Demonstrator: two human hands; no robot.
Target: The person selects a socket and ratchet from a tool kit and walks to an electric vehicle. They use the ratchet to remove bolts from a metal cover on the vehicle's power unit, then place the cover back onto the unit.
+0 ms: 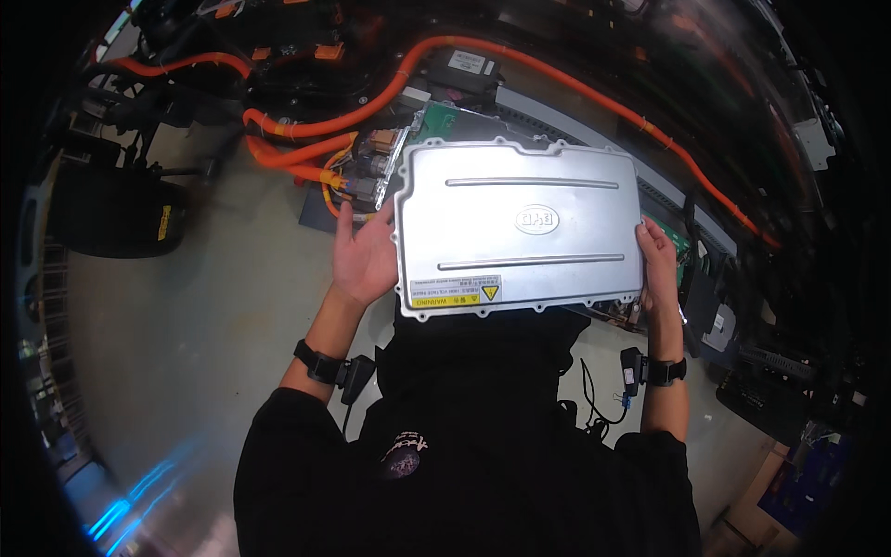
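Note:
A flat silver metal cover (487, 227) with a flanged, bolt-holed rim and a yellow warning label is held level in front of my torso. My left hand (365, 258) supports its left edge, thumb pointing up and outward, the other fingers partly hidden beneath the rim. Along the right edge, my right hand (659, 265) grips the cover with its fingertips over the side. Behind and partly under the cover lies an opened electronics unit with a green circuit board (440, 121) and a cluster of connectors (376, 153); most of its inside is hidden.
A thick orange cable (575, 79) arches across the back and loops down to the connectors. Past the board runs a long grey rail (534, 111), near a black box (464, 72). A black rounded part (116, 218) stands at left. A cardboard box (754, 487) sits at lower right.

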